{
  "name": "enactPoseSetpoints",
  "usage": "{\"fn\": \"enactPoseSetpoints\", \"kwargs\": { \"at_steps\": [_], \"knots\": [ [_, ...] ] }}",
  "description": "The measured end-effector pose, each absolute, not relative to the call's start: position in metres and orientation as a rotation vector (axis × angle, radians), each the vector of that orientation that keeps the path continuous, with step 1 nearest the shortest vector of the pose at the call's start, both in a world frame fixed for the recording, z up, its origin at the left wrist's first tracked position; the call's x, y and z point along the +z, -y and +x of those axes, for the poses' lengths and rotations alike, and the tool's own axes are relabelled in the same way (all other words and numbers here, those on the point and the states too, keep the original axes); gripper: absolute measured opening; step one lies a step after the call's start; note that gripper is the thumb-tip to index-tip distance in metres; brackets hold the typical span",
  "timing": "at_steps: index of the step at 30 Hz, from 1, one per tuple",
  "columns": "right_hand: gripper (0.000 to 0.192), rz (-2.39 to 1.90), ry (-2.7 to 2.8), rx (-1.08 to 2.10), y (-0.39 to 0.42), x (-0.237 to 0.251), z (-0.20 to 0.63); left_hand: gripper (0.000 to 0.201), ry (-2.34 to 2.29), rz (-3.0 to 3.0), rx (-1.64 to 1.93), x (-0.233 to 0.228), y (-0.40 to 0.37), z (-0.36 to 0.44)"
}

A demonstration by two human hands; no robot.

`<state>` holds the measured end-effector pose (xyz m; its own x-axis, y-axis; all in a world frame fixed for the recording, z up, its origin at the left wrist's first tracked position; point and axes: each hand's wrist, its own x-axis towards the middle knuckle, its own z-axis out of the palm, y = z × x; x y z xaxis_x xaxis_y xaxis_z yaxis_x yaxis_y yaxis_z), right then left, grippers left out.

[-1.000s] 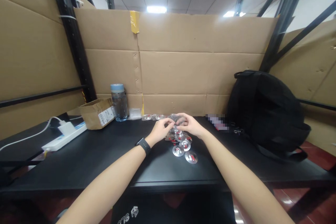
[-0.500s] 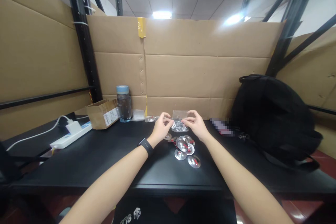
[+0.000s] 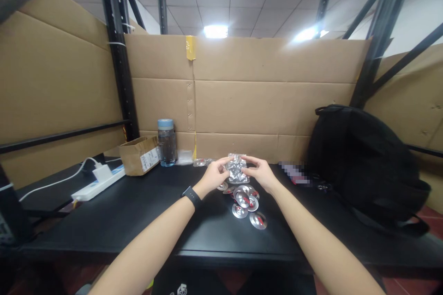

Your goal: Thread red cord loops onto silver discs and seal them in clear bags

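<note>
A small shiny packet [image 3: 237,168], crinkled and silvery, is held up between my two hands above the black table. My left hand [image 3: 214,176] pinches its left side, with a dark watch [image 3: 191,196] on that wrist. At the packet's right side my right hand [image 3: 262,174] grips with thumb and fingers. What is inside the packet I cannot make out. Just below my hands lies a loose pile of round silver metal discs [image 3: 242,199] with red marks. One disc [image 3: 258,220] rests apart, closer to the table's front edge.
At the back left stand an open cardboard box [image 3: 140,156], a water bottle [image 3: 166,143] and a stack of clear bags [image 3: 184,157]. A white power strip [image 3: 98,183] lies at far left. A black backpack [image 3: 360,170] fills the right side. Cardboard [image 3: 242,106] walls the back.
The packet's clear upper part stood up before; now its silvery face shows larger between my hands. Both hands keep their grip. The view has tilted up slightly.
</note>
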<state>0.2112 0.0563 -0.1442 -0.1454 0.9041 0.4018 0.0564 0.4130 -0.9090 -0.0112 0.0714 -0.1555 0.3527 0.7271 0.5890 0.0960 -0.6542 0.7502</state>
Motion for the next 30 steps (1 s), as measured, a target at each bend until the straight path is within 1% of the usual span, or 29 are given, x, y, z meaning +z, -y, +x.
{"fn": "enactPoseSetpoints", "kwargs": {
  "at_steps": [2,6,8,10,11,14,15,18,19,22,27,30],
  "knots": [
    [0.077,-0.886,1.544,0.969,-0.056,-0.145,0.21,0.07,-0.714,1.953,1.275,-0.156,-0.073,-0.012],
    [0.083,-0.896,1.56,0.952,-0.06,-0.151,0.21,0.078,-0.747,1.923,1.295,-0.158,-0.076,-0.013],
    [0.086,-0.913,1.548,0.936,-0.063,-0.153,0.211,0.068,-0.794,2.009,1.386,-0.156,-0.074,-0.016],
    [0.088,-0.931,1.531,0.927,-0.064,-0.154,0.212,0.053,-0.845,2.228,1.47,-0.153,-0.069,-0.019],
    [0.088,-0.934,1.524,0.927,-0.065,-0.154,0.213,0.05,-0.868,2.366,1.482,-0.151,-0.066,-0.02],
    [0.085,-0.919,1.517,0.934,-0.066,-0.155,0.213,0.06,-0.936,2.708,1.399,-0.146,-0.056,-0.021],
    [0.084,-0.911,1.521,0.935,-0.066,-0.155,0.213,0.056,-0.958,2.783,1.354,-0.146,-0.054,-0.02],
    [0.081,-0.899,1.541,0.929,-0.066,-0.156,0.21,0.026,-1.051,2.947,1.298,-0.149,-0.052,-0.013],
    [0.08,-0.901,1.547,0.929,-0.066,-0.157,0.209,0.02,-1.094,2.987,1.318,-0.15,-0.052,-0.011],
    [0.08,-0.918,1.547,0.928,-0.064,-0.156,0.206,0.02,-1.194,3.069,1.376,-0.151,-0.051,-0.009],
    [0.077,-0.93,1.596,0.943,-0.061,-0.153,0.204,0.018,-1.14,3.194,1.116,-0.141,-0.047,-0.011],
    [0.073,-0.929,1.613,0.949,-0.061,-0.154,0.202,0.018,-1.129,3.217,1.031,-0.139,-0.044,-0.009]
  ]
}}
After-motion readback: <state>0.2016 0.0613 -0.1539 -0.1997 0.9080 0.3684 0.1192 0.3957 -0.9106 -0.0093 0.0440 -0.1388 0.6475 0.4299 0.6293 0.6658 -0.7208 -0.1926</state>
